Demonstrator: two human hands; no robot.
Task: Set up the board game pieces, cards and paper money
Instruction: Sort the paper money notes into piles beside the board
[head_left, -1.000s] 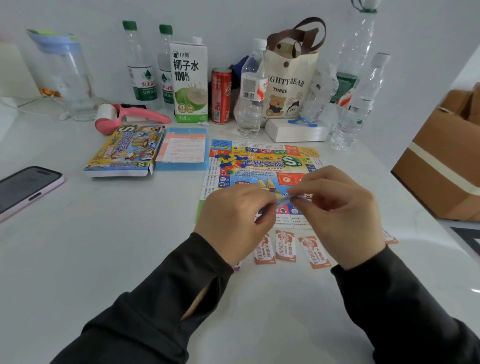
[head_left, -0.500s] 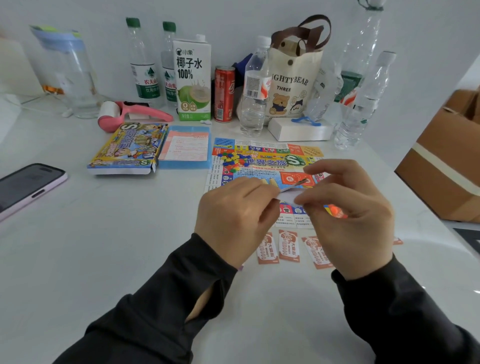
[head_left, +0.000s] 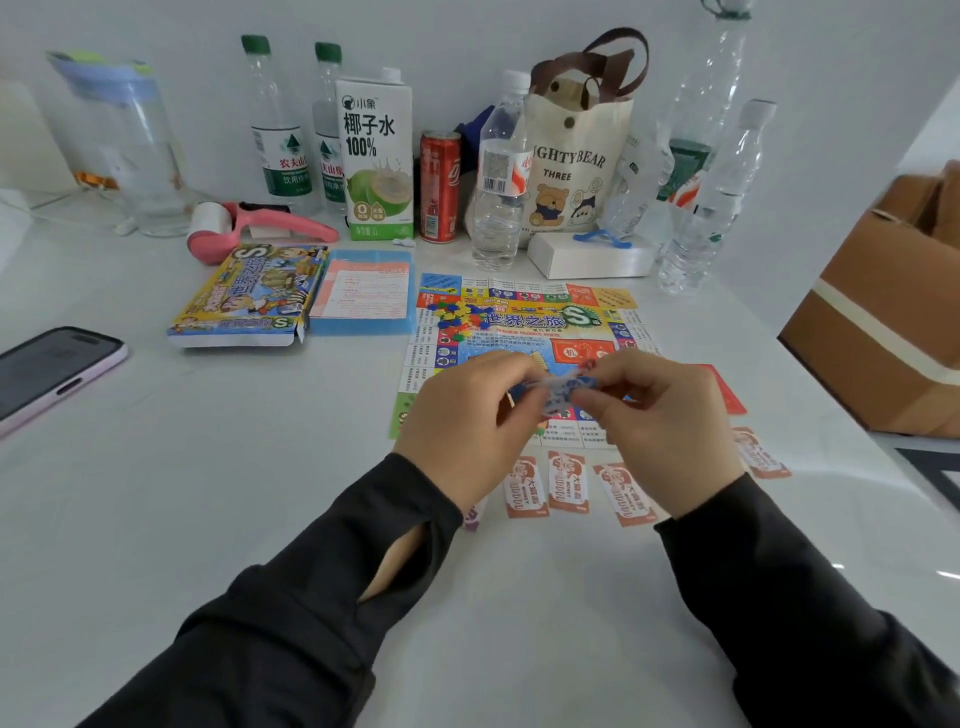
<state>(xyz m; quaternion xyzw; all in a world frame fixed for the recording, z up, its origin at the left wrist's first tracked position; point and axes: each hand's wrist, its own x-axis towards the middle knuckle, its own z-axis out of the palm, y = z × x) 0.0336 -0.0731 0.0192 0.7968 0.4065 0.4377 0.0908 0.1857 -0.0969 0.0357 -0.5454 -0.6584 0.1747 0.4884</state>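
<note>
The colourful game board (head_left: 524, 317) lies flat mid-table, with a heap of small coloured pieces (head_left: 457, 314) on its far left. My left hand (head_left: 467, 431) and my right hand (head_left: 660, 421) meet above the board's near edge and together pinch a small blue-and-white paper slip (head_left: 563, 389). Three orange paper money notes (head_left: 569, 488) lie in a row just below my hands, another orange note (head_left: 761, 452) farther right. A red card (head_left: 727, 389) lies beside the board's right edge.
The game box (head_left: 249, 296) and a blue rules sheet (head_left: 366, 291) lie left of the board. A phone (head_left: 52, 369) is at the far left. Bottles, a carton (head_left: 376, 156), a can and a tote bag (head_left: 571, 156) line the back. A cardboard box (head_left: 878, 322) stands right.
My hands have shifted slightly and brought the blue-and-white slip up between them; half a second ago my right hand was pulling away to the right, now both pinch the slip close together.
</note>
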